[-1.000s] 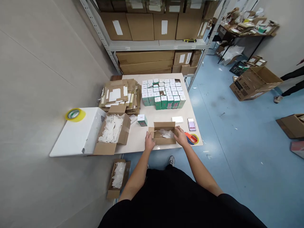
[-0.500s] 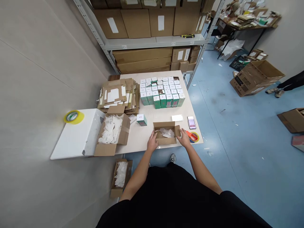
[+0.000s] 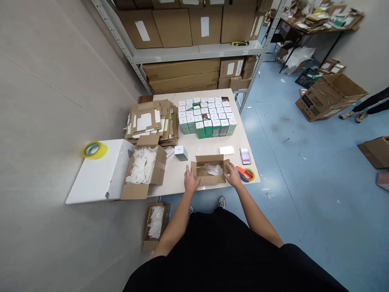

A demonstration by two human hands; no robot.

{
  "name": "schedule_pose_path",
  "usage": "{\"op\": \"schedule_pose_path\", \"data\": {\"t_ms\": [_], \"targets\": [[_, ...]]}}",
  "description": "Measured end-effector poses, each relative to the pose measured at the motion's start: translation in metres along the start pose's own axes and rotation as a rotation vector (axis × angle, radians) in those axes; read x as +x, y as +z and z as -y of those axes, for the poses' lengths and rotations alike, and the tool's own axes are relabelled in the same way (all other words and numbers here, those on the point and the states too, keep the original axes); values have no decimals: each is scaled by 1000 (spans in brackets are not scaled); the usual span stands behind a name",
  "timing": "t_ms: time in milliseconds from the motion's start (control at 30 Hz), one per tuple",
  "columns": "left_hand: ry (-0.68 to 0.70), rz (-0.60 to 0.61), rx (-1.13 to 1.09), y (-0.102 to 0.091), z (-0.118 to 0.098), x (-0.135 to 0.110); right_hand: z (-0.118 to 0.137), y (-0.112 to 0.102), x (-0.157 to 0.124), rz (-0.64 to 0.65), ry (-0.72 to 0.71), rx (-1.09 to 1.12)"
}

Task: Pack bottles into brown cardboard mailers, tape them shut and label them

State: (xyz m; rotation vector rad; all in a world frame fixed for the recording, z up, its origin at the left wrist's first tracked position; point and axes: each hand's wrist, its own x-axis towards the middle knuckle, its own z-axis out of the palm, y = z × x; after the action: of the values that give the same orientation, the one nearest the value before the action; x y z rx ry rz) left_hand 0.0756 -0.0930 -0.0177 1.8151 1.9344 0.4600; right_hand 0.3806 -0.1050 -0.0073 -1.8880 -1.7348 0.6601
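A small open cardboard box [image 3: 209, 179] stands near the table's front edge, with crumpled translucent wrapping [image 3: 215, 170] inside. My left hand [image 3: 191, 181] is at its left end flap, fingers apart, the thumb towards the box. On the other side, my right hand [image 3: 233, 177] holds the right end flap between thumb and fingers. Just right of that hand lie an orange-handled tape cutter [image 3: 244, 173] and a yellow tape roll [image 3: 253, 175]. Behind the box are a flat white box [image 3: 226, 150] and a phone [image 3: 245, 156]. One green-and-white carton [image 3: 181, 153] stands alone to the left.
Several rows of green-and-white cartons [image 3: 208, 129] fill the table's back. Flattened cardboard [image 3: 146, 121] is stacked left, behind a box of white paper [image 3: 142, 166]. Tape [image 3: 95, 150] rests on a white block [image 3: 94, 174]. Shelving [image 3: 182, 52] stands behind; a person's legs [image 3: 372, 106] show far right.
My left hand has shifted left, its fingers spreading, and the box's left flap now leans outward. My right hand stays at the right flap. The view has tilted slightly.
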Motion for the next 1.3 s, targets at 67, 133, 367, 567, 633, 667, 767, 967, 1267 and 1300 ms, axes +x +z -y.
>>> {"op": "schedule_pose_path", "data": {"t_ms": [67,133,367,567,633,667,767,967,1267,1300], "targets": [[-15,-6,4,1,3,1,3,0,3,-14,-29,8],[-44,24,-1,3,4,2,8,-1,8,-26,-67,7],[-46,-20,-72,-6,6,13,54,11,34,12,-144,49],[4,-106,-143,-42,24,50,116,42,58,58,-152,140],[5,-119,-167,-55,34,68,136,56,70,76,-134,180],[6,-118,-181,-61,40,77,146,64,77,88,-122,206],[10,-70,-222,-76,56,107,177,94,103,150,-25,364],[-18,105,-273,-95,85,147,232,157,133,368,340,836],[-194,-21,-267,-121,114,163,262,188,125,495,350,938],[-187,-18,-247,-123,112,165,262,186,125,483,352,927]]}}
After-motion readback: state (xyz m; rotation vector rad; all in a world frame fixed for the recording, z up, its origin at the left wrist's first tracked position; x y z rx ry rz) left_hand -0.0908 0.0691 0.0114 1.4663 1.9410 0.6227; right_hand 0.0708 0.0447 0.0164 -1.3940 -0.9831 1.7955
